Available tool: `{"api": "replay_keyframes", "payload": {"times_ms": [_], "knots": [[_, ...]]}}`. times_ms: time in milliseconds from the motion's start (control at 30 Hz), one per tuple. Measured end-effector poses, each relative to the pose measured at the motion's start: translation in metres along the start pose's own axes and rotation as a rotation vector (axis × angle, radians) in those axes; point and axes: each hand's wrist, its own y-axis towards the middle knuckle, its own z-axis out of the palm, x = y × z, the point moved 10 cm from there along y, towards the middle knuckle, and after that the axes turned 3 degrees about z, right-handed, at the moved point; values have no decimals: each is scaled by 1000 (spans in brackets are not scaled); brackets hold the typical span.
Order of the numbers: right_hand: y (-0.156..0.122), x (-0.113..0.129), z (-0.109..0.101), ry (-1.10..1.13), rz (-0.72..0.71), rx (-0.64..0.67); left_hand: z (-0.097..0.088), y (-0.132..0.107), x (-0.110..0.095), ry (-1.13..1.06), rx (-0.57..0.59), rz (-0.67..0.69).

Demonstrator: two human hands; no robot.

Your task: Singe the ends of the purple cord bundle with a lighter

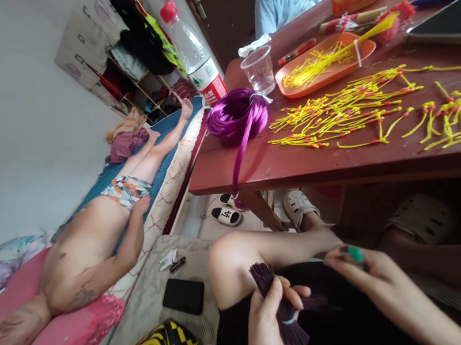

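Bundle of dark purple strands [291,329], gripped mid-length in left hand [263,323]; tilted, upper end splayed, pale band round lower part. Some strands stick out sideways, blurred. Small green item [356,254] at right hand's [378,274] fingers, nature unclear.

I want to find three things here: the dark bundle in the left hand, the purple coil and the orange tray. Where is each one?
Dark bundle [285,312]: head view, on its strands.
Purple coil [232,128]: head view, on its front strands.
Orange tray [311,87]: head view, on its front wall.
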Motion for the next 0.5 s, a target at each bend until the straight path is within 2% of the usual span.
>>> {"api": "replay_keyframes", "payload": {"times_ms": [67, 167, 300, 367, 400, 467, 500], "knots": [[0, -8, -8, 286, 94, -16, -1, 0, 5, -128, 11, -63], [-3, -19, -7, 614, 219, -2, -3, 1, 8, -254, 34, -110], [-6, -20, 4, 712, 274, 85, -6, 1, 10, -337, 44, -151], [-8, -11, 0, 608, 219, 85, -6, 1, 11, -351, 33, -169], [-9, -2, -4, 483, 147, 66, -6, 0, 11, -339, 26, -170], [-16, 25, -5, 95, -72, 43, -7, -1, 9, -248, 11, -131], [-22, 38, 4, -137, -202, 67, -7, -2, 7, -181, 2, -98]]}}
